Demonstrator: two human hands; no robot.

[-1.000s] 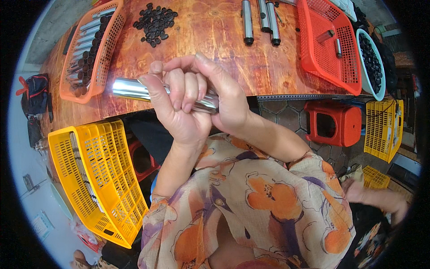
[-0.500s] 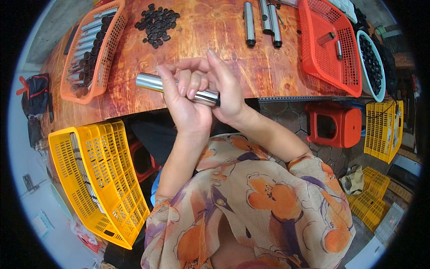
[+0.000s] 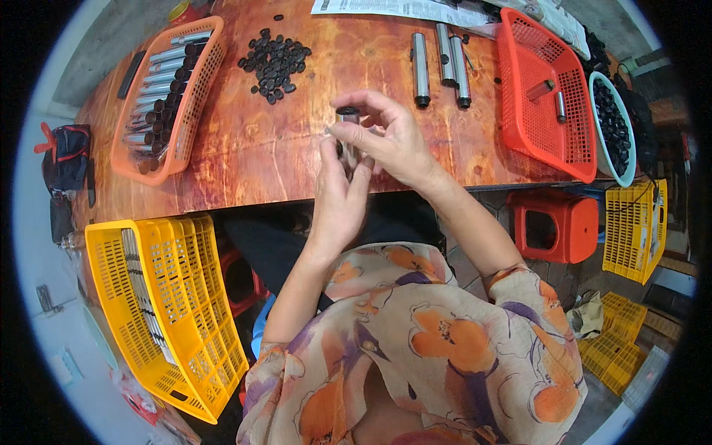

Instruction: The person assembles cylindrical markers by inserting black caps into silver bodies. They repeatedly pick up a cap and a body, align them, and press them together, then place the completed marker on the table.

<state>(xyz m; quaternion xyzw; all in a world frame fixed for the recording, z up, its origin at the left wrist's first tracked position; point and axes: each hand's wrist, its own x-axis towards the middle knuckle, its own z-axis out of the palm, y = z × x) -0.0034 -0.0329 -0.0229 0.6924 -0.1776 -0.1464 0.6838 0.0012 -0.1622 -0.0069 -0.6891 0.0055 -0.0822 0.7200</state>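
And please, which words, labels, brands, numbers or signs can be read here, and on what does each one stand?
Nothing here reads clearly.
Printed sheet at the top: lines of print, too small to read.
Pale sheet at lower left: too blurred to read.
Held metal tube: no lettering visible.

Well left of the hands (image 3: pixel 340 200) hangs a dark bag (image 3: pixel 68 165) with red trim. Beyond them, at the table's far side, lies a printed sheet (image 3: pixel 356 7). To their right, below table level, stands a red stool (image 3: pixel 577 228) — a yellow crate (image 3: pixel 621 248) farther right, a pale cloth (image 3: pixel 588 317) nearer the wearer.
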